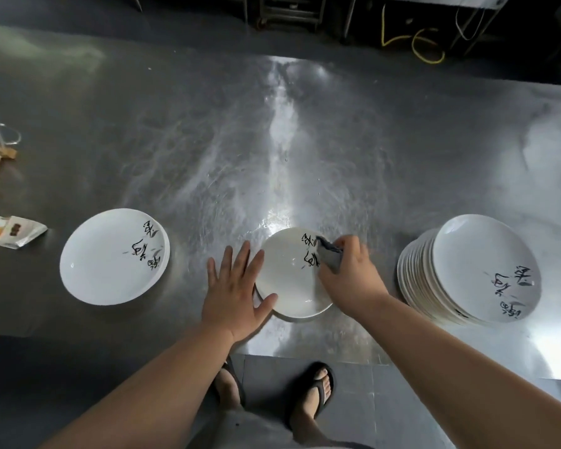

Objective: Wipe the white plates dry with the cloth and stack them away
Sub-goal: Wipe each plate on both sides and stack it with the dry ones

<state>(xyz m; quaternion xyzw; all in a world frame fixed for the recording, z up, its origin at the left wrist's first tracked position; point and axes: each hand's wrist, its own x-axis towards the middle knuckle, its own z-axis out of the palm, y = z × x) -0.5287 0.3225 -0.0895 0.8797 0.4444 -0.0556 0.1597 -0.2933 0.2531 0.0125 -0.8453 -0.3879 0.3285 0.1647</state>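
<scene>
Now our flat, spread left hand braces the centre plate at its 9 o'clock rim while our right hand grips the grey cloth at 2 o'clock, where a hard push could skid it off the steel table.

Steel tabletop seen from above. At centre, a white plate with black brush lettering; the left hand lies flat, fingers straight and spread, touching its left rim. The right hand grips a grey cloth against the plate's right side. A single plate lies to the left, a stack of plates to the right, and a foil packet near the left edge.
</scene>
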